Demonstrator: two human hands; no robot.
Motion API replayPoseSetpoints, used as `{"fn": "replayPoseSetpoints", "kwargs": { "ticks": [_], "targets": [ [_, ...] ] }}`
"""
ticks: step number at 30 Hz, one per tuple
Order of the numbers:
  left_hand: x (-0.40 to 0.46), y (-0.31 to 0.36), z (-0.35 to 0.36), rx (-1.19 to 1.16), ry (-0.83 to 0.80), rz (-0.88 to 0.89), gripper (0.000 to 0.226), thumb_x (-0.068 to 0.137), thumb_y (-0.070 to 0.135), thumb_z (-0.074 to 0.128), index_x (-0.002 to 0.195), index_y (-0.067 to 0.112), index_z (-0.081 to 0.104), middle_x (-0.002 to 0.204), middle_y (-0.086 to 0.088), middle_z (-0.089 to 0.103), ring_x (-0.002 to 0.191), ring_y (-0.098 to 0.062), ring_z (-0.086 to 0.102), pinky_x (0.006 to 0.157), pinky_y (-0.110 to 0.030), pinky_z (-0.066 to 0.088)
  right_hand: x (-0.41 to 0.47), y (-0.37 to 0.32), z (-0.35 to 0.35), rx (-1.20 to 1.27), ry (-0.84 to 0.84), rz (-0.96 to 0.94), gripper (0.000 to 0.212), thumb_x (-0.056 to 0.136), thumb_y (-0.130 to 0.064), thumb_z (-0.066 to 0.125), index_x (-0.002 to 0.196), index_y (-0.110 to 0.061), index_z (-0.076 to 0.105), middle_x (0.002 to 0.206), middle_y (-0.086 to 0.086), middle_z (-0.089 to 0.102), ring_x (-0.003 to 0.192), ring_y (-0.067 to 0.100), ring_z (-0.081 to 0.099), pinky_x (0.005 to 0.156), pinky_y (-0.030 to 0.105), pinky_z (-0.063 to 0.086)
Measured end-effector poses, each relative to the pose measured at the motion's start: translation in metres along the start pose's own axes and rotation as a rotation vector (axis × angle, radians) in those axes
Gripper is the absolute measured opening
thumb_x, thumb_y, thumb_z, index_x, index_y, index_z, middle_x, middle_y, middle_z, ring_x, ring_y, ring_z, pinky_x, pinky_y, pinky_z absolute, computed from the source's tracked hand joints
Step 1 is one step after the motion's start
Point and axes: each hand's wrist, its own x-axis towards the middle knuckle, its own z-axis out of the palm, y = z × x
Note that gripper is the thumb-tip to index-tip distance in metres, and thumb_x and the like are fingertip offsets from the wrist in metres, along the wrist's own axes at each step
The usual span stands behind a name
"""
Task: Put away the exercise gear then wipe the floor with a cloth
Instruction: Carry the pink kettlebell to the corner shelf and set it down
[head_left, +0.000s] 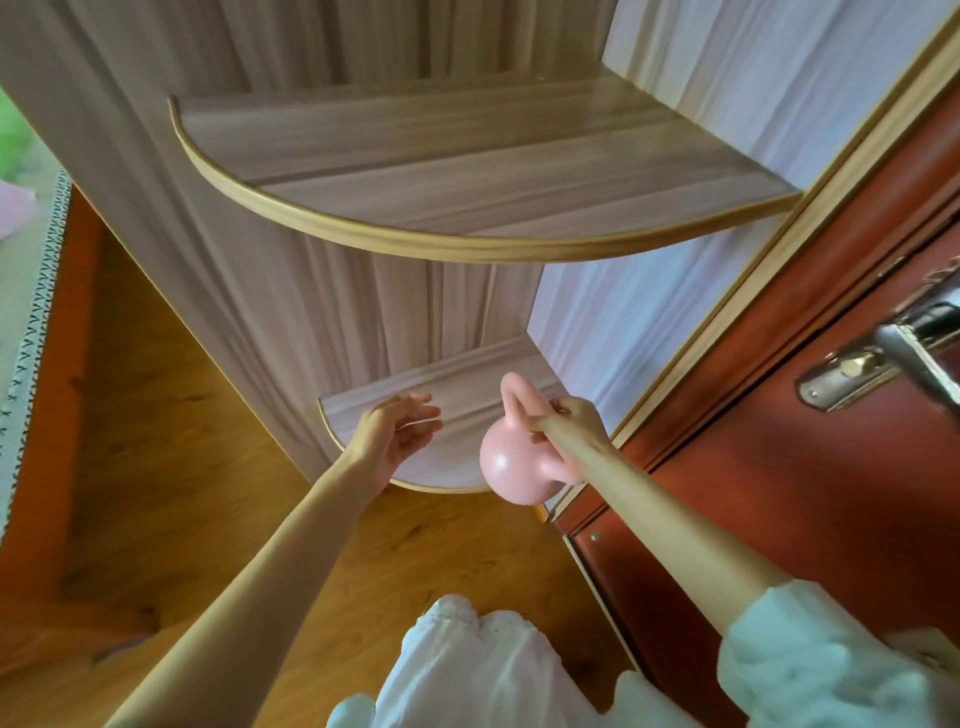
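Observation:
A pink kettlebell (506, 465) hangs just above the front edge of the low rounded corner shelf (462, 374). My right hand (571, 421) grips its handle from the right, fingers curled round it. My left hand (397, 431) hovers over the left part of the same shelf, fingers loosely spread, holding nothing and a little apart from the kettlebell. Whether the kettlebell touches the shelf I cannot tell.
A wider rounded shelf (467, 171) juts out higher up on the same pale wood unit. A red-brown door (779, 467) with a metal handle (883, 358) stands close on the right. Wooden floor (182, 467) lies below, with a patterned rug edge (31, 312) at far left.

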Motion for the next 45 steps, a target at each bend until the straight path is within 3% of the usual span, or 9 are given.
{"fn": "replayPoseSetpoints", "kwargs": {
  "ticks": [5, 14, 19, 27, 31, 35, 40, 43, 45],
  "targets": [
    [0.041, -0.017, -0.003, 0.007, -0.017, 0.013, 0.013, 0.091, 0.010, 0.049, 0.096, 0.008, 0.061, 0.093, -0.008, 0.065, 0.084, -0.021, 0.063, 0.073, -0.026, 0.048, 0.052, 0.012, 0.009, -0.052, 0.034, -0.065, 0.016, 0.077, -0.020, 0.070, 0.088, -0.009, 0.070, 0.073, 0.005, 0.071, 0.077, 0.017, 0.064, 0.079, 0.029, 0.046],
    [0.096, -0.045, -0.003, -0.056, -0.001, 0.044, 0.011, 0.090, 0.013, 0.051, 0.094, 0.010, 0.061, 0.093, -0.008, 0.063, 0.084, -0.020, 0.062, 0.072, -0.026, 0.047, 0.142, 0.020, 0.011, -0.100, 0.115, -0.047, 0.015, 0.077, -0.021, 0.067, 0.082, -0.008, 0.071, 0.071, 0.002, 0.070, 0.070, 0.015, 0.060, 0.067, 0.024, 0.042],
    [0.104, -0.050, -0.005, -0.081, 0.051, 0.066, 0.012, 0.091, 0.010, 0.051, 0.093, 0.010, 0.062, 0.094, -0.007, 0.063, 0.085, -0.020, 0.061, 0.073, -0.026, 0.047, 0.175, 0.015, 0.007, -0.150, 0.093, -0.054, 0.016, 0.075, -0.017, 0.065, 0.082, -0.004, 0.071, 0.079, 0.007, 0.071, 0.076, 0.021, 0.063, 0.068, 0.025, 0.042],
    [0.102, -0.043, 0.009, -0.160, 0.075, 0.070, 0.013, 0.091, 0.004, 0.049, 0.090, 0.009, 0.060, 0.090, -0.008, 0.062, 0.083, -0.020, 0.062, 0.071, -0.025, 0.046, 0.203, 0.003, 0.004, -0.234, 0.044, -0.006, 0.015, 0.069, -0.015, 0.065, 0.078, -0.005, 0.069, 0.082, 0.008, 0.068, 0.078, 0.023, 0.063, 0.055, 0.024, 0.040],
    [0.095, -0.037, 0.011, -0.161, 0.080, 0.072, 0.014, 0.091, 0.005, 0.047, 0.089, 0.010, 0.060, 0.089, -0.006, 0.062, 0.081, -0.018, 0.061, 0.070, -0.024, 0.046, 0.215, 0.001, -0.002, -0.245, 0.057, 0.004, 0.019, 0.074, -0.016, 0.064, 0.086, -0.002, 0.069, 0.088, 0.010, 0.068, 0.081, 0.023, 0.064, 0.058, 0.024, 0.045],
    [0.078, -0.032, 0.008, -0.161, 0.104, 0.063, 0.013, 0.091, 0.007, 0.048, 0.088, 0.011, 0.061, 0.091, -0.006, 0.063, 0.084, -0.019, 0.061, 0.072, -0.024, 0.046, 0.216, -0.007, -0.010, -0.423, 0.039, -0.024, 0.032, 0.083, -0.025, 0.065, 0.104, -0.001, 0.068, 0.105, 0.013, 0.069, 0.101, 0.024, 0.064, 0.089, 0.032, 0.050],
    [0.046, -0.017, 0.005, -0.138, 0.122, 0.034, 0.013, 0.092, 0.008, 0.048, 0.091, 0.012, 0.061, 0.093, -0.005, 0.063, 0.086, -0.018, 0.062, 0.074, -0.024, 0.046, 0.174, -0.026, -0.011, -0.777, 0.057, -0.056, 0.035, 0.091, -0.017, 0.049, 0.121, 0.000, 0.054, 0.125, 0.014, 0.056, 0.116, 0.028, 0.054, 0.076, 0.029, 0.041],
    [0.023, -0.003, 0.006, -0.117, 0.126, 0.014, 0.013, 0.091, 0.009, 0.050, 0.091, 0.013, 0.062, 0.092, -0.004, 0.064, 0.085, -0.017, 0.062, 0.075, -0.024, 0.045, 0.142, -0.026, -0.020, -0.792, -0.029, -0.079, 0.036, 0.090, -0.014, 0.046, 0.122, 0.000, 0.055, 0.123, 0.016, 0.057, 0.110, 0.030, 0.056, 0.067, 0.027, 0.040],
    [0.006, 0.007, 0.006, -0.083, 0.131, 0.003, 0.015, 0.090, 0.009, 0.050, 0.091, 0.014, 0.064, 0.093, -0.002, 0.065, 0.086, -0.016, 0.062, 0.077, -0.024, 0.044, 0.121, -0.024, -0.029, -0.703, -0.099, -0.067, 0.039, 0.089, -0.016, 0.050, 0.125, -0.003, 0.055, 0.122, 0.014, 0.059, 0.110, 0.029, 0.057, 0.076, 0.030, 0.045]
  ]
}}
